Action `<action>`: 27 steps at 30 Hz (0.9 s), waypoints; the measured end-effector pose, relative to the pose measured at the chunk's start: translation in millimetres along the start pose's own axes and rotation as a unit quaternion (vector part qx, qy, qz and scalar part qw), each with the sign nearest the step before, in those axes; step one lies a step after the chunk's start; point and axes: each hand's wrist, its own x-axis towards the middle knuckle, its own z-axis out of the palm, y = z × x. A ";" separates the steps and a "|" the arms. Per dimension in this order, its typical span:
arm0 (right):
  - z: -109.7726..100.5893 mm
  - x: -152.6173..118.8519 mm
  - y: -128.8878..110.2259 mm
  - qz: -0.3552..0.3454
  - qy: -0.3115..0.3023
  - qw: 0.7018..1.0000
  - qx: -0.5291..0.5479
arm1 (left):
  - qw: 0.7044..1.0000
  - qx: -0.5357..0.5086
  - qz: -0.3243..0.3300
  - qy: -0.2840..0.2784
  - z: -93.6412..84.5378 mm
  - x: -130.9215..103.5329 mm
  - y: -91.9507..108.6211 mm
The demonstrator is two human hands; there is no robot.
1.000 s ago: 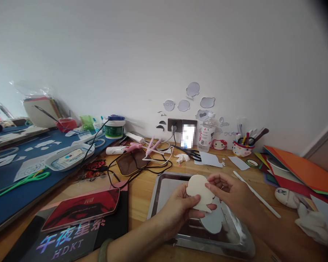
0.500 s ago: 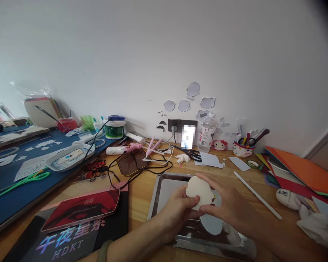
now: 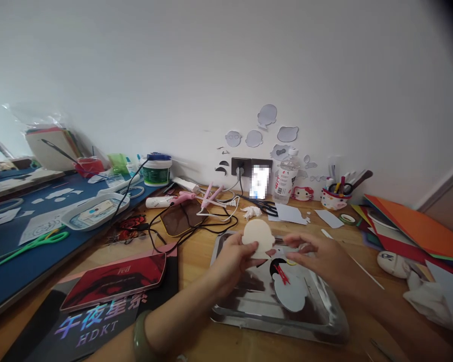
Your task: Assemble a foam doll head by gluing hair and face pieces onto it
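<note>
A cream-coloured, head-shaped flat cutout [image 3: 258, 236] is pinched at its lower left edge by my left hand [image 3: 236, 259], thumb across its front. To the right of it, my right hand [image 3: 305, 249] hovers with fingers apart and nothing visible between them. Below both hands sits a shiny metal tray [image 3: 245, 322]. Inside the tray lies a pale, rounded cutout [image 3: 291, 295], with small black and red pieces [image 3: 280, 271] at its upper end. Part of a yellow piece [image 3: 290, 262] shows just under my right fingers.
Behind the tray stand a clear bottle [image 3: 286, 178] and a pen cup [image 3: 335, 197]. Cords and a pink hot tool [image 3: 211, 197] lie at back left. A red box [image 3: 115, 281] is at left, coloured sheets [image 3: 411, 226] at right. Paper cutouts [image 3: 267, 115] hang on the wall.
My right hand has let go of the head-shaped cutout and moved right. My left hand has carried the cutout slightly left and up, uncovering the black and red pieces in the tray.
</note>
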 end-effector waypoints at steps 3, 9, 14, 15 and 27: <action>5.3 1.0 16.4 0.015 -0.060 0.995 -0.082 | 0.999 -0.006 0.009 0.042 -6.3 4.3 7.9; 26.6 1.0 37.4 0.003 -0.091 0.992 -0.092 | 0.998 -0.021 0.022 0.052 -12.5 6.5 9.8; 17.0 7.0 40.9 0.089 -0.120 0.986 0.068 | 0.997 -0.029 0.003 0.072 -13.7 9.4 5.8; 14.4 8.4 41.9 0.104 -0.126 0.981 0.102 | 0.997 -0.032 0.000 0.074 -13.7 9.7 5.1; 5.8 12.9 43.0 0.134 -0.122 0.969 0.169 | 0.997 -0.034 -0.039 0.064 -10.8 7.3 1.1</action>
